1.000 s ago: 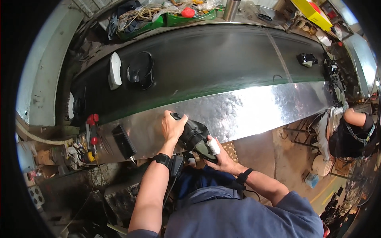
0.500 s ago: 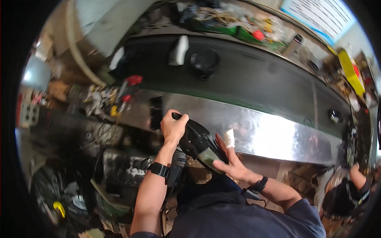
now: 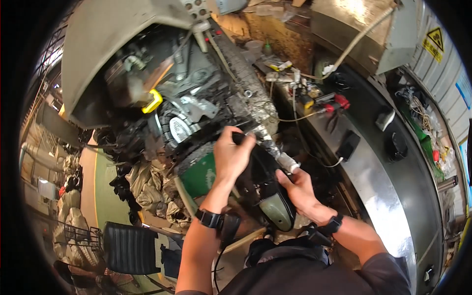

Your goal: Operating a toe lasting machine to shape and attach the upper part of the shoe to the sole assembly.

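Your left hand (image 3: 233, 156) grips far end of black, olive-green-ended shoe (image 3: 261, 179); right hand (image 3: 301, 194) grips side. Hold evenly.

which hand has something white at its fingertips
The right hand, at the side of the black shoe: a small white piece shows at its fingertips; the left hand shows none.

Black and grey-green are shown by the shoe (image 3: 256, 172), with plain white on the small piece (image 3: 288, 162) beside it.
Its insole (image 3: 276, 209) is coloured grey-green; the counter (image 3: 368, 179) is finished in bright silver. Black is worn by the phone (image 3: 348, 146) along the counter's edge, red by the tool (image 3: 338, 103) near its end. The chair back (image 3: 130, 248) is ribbed in black, and a yellow ground is marked with black on the sign (image 3: 434, 40).
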`<state>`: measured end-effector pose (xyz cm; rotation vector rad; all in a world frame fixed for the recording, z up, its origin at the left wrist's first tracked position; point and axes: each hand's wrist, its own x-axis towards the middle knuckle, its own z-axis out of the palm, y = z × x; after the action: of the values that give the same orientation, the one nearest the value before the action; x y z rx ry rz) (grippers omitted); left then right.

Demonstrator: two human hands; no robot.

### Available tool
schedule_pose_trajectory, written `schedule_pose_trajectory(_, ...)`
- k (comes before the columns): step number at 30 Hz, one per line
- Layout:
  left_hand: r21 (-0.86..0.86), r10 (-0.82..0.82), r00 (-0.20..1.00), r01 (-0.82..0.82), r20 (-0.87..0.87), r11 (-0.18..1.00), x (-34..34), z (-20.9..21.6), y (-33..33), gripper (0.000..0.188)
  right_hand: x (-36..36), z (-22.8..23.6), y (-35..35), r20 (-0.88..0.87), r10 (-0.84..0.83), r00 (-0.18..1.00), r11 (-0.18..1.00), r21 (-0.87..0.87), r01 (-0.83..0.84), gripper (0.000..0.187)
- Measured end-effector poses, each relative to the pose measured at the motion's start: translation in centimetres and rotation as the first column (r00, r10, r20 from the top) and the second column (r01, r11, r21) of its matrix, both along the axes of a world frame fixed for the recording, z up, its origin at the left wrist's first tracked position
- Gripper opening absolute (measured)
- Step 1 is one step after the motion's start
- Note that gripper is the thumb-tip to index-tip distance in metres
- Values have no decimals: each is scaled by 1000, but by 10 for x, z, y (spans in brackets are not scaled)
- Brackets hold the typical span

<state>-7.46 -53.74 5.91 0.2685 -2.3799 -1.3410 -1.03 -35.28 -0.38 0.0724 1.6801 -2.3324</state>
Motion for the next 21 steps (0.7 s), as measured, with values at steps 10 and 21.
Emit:
schedule_pose_trajectory(10,722,303,941,-105,-149,684,62,-10,-197,33,-41,29,-200,23,153,988,956,-256,-142,20)
schedule_pose_trajectory(21,916,321,918,-317,232,245,47,-39,-206,24,-98,27,-271,95,52,994,990,-134,-39,29)
